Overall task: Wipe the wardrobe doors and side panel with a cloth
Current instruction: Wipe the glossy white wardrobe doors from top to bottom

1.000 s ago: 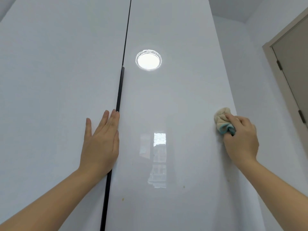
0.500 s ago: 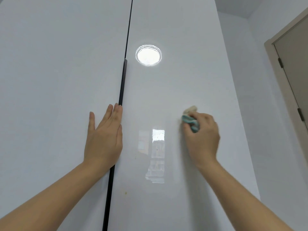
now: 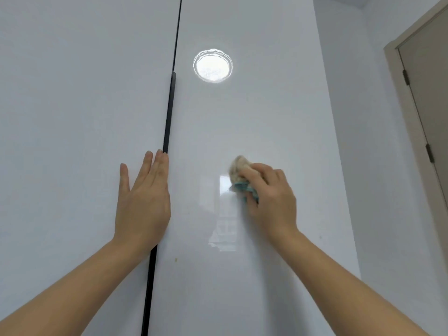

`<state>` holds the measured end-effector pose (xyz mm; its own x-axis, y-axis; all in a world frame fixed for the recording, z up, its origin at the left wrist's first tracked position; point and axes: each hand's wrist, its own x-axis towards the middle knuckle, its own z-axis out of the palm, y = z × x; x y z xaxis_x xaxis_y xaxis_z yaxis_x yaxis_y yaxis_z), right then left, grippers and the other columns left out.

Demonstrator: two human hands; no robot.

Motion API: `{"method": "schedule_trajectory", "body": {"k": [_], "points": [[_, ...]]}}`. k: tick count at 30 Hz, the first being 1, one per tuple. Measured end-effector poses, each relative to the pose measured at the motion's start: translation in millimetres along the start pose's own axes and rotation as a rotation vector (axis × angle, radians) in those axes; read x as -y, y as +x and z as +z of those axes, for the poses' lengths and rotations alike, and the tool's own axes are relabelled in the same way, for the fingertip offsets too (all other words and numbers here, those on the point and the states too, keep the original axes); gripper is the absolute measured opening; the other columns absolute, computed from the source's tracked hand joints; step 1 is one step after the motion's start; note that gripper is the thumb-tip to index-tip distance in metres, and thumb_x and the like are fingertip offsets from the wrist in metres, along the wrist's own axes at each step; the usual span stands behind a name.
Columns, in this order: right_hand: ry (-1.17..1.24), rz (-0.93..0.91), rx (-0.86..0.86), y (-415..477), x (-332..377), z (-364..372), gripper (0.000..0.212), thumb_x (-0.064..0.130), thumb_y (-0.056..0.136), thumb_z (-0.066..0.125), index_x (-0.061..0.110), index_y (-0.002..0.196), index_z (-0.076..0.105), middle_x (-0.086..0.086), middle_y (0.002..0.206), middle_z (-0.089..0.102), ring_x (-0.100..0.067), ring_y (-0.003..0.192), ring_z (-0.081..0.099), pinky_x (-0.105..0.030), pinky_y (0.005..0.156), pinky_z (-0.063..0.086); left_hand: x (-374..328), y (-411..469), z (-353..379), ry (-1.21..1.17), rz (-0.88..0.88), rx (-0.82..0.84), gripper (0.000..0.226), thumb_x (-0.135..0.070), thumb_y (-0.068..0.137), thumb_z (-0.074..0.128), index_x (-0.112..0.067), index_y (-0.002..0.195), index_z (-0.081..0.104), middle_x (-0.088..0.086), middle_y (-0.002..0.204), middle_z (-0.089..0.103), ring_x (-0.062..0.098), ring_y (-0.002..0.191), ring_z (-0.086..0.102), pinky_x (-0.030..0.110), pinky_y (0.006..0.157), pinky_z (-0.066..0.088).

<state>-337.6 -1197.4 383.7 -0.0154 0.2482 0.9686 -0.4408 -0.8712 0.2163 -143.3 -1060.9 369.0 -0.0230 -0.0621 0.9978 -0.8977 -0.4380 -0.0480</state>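
Two glossy white wardrobe doors fill the view, split by a black vertical handle strip [image 3: 167, 132]. My left hand [image 3: 143, 200] lies flat with straight fingers on the left door [image 3: 72, 117], its fingertips beside the strip. My right hand [image 3: 269, 200] grips a bunched beige and teal cloth [image 3: 240, 173] and presses it against the middle of the right door [image 3: 254, 112]. Most of the cloth is hidden under my fingers.
A round ceiling light reflection [image 3: 212, 65] shines high on the right door. A small yellowish speck [image 3: 176, 259] sits low on that door near the strip. Right of the wardrobe is a white wall [image 3: 358, 141] and a beige room door with hinges [image 3: 426, 105].
My right hand has swept the cloth leftwards from the right door's right edge to its middle. The left hand has stayed flat in the same place.
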Motion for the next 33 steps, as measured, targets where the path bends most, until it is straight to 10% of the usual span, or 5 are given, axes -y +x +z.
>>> {"method": "schedule_trajectory", "body": {"k": [10,23,33], "points": [[-0.18,0.711,-0.117,-33,-109,-60,0.036,0.006,0.09,0.054,0.016,0.125,0.054,-0.008,0.129,0.05,-0.029,0.116,0.042,-0.033,0.071,0.036,-1,-20,-4,-0.021,0.017,0.021,0.056,-0.017,0.096,0.012,-0.005,0.15,0.022,0.004,0.154,0.034,0.019,0.145,0.023,0.053,0.118,0.008],[0.115,0.144,-0.049,6,22,17,0.025,0.008,0.078,0.063,0.013,0.102,0.064,-0.001,0.11,0.063,-0.026,0.089,0.05,-0.021,0.075,0.034,13,-30,-5,-0.2,0.096,0.038,0.057,-0.016,0.096,0.024,-0.008,0.152,0.021,-0.001,0.157,0.026,0.008,0.146,0.015,0.04,0.121,0.003],[0.211,0.078,0.038,111,81,66,0.03,-0.005,0.08,0.049,0.01,0.104,0.059,-0.003,0.106,0.059,-0.022,0.092,0.04,-0.026,0.066,0.033,11,-29,-3,-0.167,0.098,0.026,0.057,-0.02,0.096,0.024,-0.008,0.152,0.022,0.001,0.156,0.028,0.009,0.146,0.017,0.042,0.12,0.009]]}}
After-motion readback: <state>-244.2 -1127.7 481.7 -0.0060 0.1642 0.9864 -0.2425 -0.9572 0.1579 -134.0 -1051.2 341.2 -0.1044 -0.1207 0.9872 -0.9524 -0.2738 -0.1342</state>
